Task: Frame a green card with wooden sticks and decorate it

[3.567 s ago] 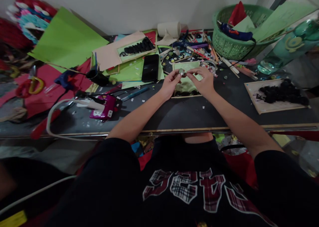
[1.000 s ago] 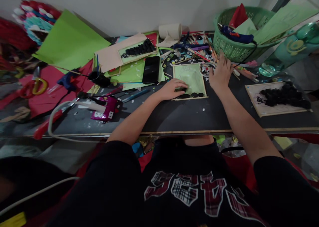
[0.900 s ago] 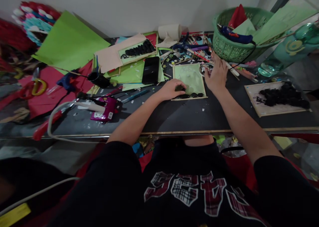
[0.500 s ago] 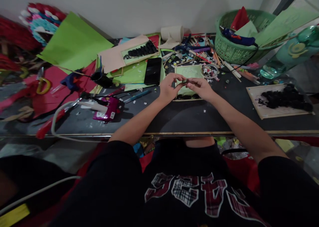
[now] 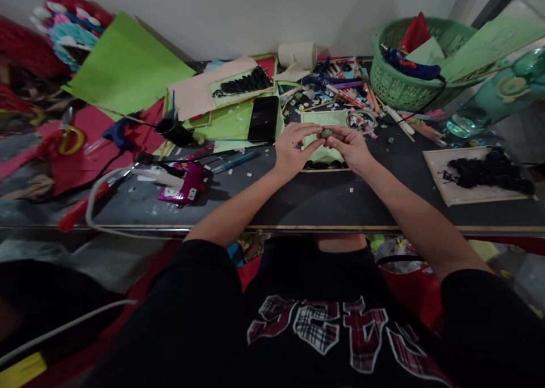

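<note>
Between the fingertips of both hands is a small, rounded greenish-grey piece (image 5: 326, 134) that looks like a pebble. My left hand (image 5: 294, 148) pinches it from the left with thumb and fingers. From the right, my right hand (image 5: 351, 148) closes its fingertips on the same pebble. Below the hands lies a framed pale green panel (image 5: 327, 156) with a row of dark rounded pieces along its near edge. Part of that panel is hidden by the hands. A round clear dish (image 5: 361, 121) of small bits stands just beyond my right hand.
A black phone (image 5: 263, 119) and a second framed panel (image 5: 242, 87) with black pieces lie left. Another such panel (image 5: 438, 178) lies right, near a green basket (image 5: 404, 90) and a bottle (image 5: 481, 110). Scissors (image 5: 70, 138), a glue gun (image 5: 121, 133) and a purple box (image 5: 181, 186) are at left.
The hands have shifted slightly, and the pebble has turned so that more of its rounded face shows between the fingertips. The camera view has moved a little.
</note>
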`<state>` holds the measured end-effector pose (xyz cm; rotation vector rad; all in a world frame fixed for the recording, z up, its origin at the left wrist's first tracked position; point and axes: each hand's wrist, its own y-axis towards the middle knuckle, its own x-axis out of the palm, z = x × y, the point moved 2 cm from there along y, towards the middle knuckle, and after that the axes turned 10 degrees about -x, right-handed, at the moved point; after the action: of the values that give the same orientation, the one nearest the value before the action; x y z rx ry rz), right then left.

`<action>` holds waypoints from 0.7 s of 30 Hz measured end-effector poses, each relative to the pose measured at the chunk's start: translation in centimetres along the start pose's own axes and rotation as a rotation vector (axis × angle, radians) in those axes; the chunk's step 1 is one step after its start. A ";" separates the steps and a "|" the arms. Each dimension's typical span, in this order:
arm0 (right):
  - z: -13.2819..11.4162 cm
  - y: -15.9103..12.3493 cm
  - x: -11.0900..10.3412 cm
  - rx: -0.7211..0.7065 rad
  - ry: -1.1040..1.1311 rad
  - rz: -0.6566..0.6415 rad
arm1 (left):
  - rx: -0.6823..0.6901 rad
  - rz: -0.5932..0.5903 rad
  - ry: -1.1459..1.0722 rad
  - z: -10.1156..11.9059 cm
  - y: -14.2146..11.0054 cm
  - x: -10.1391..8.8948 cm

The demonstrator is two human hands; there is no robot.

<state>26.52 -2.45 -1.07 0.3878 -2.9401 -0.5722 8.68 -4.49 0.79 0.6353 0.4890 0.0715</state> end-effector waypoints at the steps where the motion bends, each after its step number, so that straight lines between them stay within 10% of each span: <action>1: 0.0 0.0 0.0 0.000 0.008 -0.010 | 0.013 0.013 0.029 -0.1 0.0 0.0; 21: 0.3 0.1 -0.3 0.006 0.025 -0.005 | 0.269 -0.001 0.346 -1.6 0.0 0.4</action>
<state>26.77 -2.22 -1.32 0.4003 -2.9184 -0.5549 8.27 -3.53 -0.50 0.8922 0.8423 0.1167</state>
